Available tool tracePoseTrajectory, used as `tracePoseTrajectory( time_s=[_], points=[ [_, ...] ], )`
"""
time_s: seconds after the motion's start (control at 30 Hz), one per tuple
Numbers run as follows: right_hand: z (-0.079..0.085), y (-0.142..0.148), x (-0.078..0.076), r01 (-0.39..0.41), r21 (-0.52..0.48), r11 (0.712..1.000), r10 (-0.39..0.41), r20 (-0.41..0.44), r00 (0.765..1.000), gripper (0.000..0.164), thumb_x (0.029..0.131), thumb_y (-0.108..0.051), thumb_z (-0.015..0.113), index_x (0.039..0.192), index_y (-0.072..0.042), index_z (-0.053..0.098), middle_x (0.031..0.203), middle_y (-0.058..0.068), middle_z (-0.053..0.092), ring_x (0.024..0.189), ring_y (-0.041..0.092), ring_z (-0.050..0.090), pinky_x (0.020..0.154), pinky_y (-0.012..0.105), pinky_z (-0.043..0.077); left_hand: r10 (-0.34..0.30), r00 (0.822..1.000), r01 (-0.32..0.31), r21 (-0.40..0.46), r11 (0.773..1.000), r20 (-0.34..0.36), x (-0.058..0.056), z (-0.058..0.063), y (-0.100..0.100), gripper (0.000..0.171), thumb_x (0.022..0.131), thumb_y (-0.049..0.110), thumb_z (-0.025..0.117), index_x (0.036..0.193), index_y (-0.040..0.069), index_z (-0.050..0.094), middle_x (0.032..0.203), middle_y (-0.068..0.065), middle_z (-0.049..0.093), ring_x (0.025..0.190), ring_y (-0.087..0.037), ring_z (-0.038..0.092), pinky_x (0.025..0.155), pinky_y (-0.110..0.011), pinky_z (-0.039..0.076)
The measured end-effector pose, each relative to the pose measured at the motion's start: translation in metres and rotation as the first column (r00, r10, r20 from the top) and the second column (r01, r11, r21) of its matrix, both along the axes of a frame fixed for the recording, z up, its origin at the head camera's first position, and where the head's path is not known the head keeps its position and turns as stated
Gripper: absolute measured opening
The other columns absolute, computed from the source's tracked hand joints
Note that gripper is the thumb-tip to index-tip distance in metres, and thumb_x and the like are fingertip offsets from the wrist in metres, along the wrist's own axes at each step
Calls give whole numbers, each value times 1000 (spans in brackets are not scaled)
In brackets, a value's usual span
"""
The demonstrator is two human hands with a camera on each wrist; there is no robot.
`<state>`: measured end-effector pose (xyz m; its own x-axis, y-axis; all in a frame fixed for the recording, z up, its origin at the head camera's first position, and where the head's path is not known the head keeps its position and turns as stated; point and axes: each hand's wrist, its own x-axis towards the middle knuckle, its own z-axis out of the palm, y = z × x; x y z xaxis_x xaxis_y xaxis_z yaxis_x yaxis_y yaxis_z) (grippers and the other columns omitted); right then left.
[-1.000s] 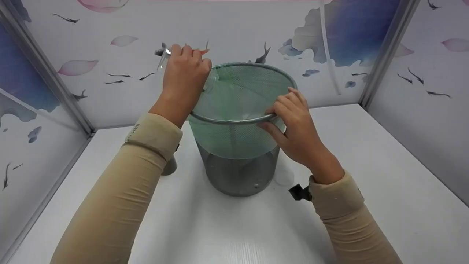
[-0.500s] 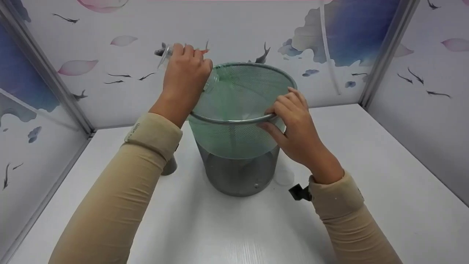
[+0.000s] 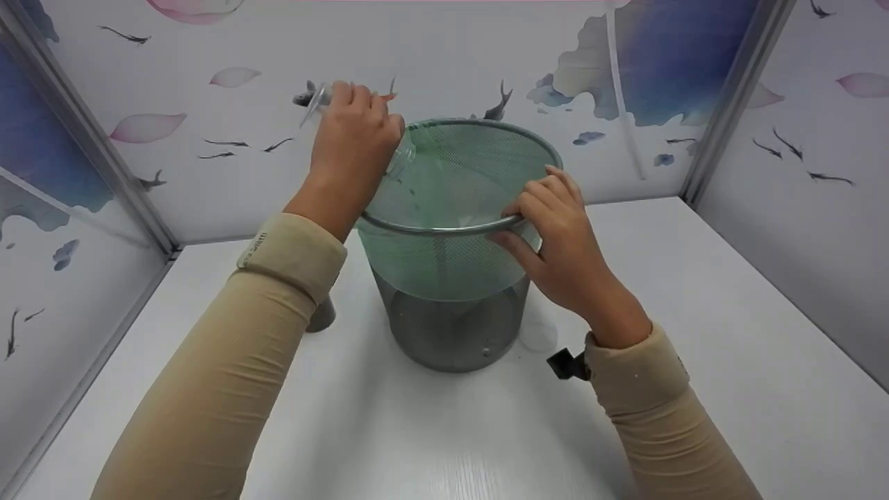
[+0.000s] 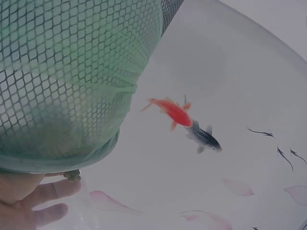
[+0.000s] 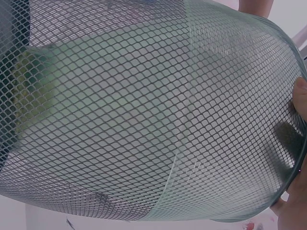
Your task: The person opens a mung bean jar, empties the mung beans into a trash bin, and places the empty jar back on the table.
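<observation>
My left hand [image 3: 355,142] grips a clear cup [image 3: 401,158], tilted so that its mouth end reaches inside the rim of a mesh wastebasket [image 3: 451,340]. The cup's other end, a clear disc, sticks out left of the knuckles. Small dark bits [image 3: 412,192] show just below the mouth, against the green bag [image 3: 444,267] lining the basket. In the left wrist view, greenish-brown lumps [image 4: 72,176] lie by the fingertips. With thumb outside and fingers over the top, my right hand [image 3: 561,232] pinches the basket's near-right rim. The right wrist view shows the bag through the mesh.
The basket stands upright on a white table [image 3: 444,430]. A dark grey round-based object [image 3: 321,316] sits partly hidden behind my left forearm. Right of the basket lies a clear round piece [image 3: 539,335]. Printed panels [image 3: 243,42] with fish and petals enclose the table.
Dark bits have appeared inside the basket below the cup's mouth. My left hand has shifted very slightly right with the cup; my right hand has stayed on the rim.
</observation>
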<state>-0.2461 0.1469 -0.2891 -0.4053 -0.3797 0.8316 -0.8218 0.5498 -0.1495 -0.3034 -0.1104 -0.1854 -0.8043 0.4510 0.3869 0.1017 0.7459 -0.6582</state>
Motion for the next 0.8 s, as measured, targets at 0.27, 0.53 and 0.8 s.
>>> tracePoseTrajectory(
  time_s=[0.27,0.53,0.8],
  points=[
    [0,0,0,-2,-5,1000,2,4,1000,19,98,-20,77,99,-4,66,93,10,60,97,29,53,126,58,22,8,1000,-8,-39,999,6,0,0,1,14,100,-2,69,113,1,65,116,-22,69,113,-38,61,104,-51,45],
    [0,0,0,-1,-5,1000,1,4,1000,19,98,-19,77,100,-4,66,93,10,60,98,29,53,126,57,22,1,1000,0,-60,998,18,0,1,2,16,99,-3,70,113,0,65,116,-22,70,113,-38,61,110,-52,45],
    [-1,0,-1,7,5,1000,-7,-7,1000,19,97,-19,79,102,-4,67,94,10,60,98,29,53,126,56,23,0,999,4,-102,995,43,0,3,2,15,99,-1,70,112,1,64,112,-19,68,111,-37,60,111,-52,43]
  ],
)
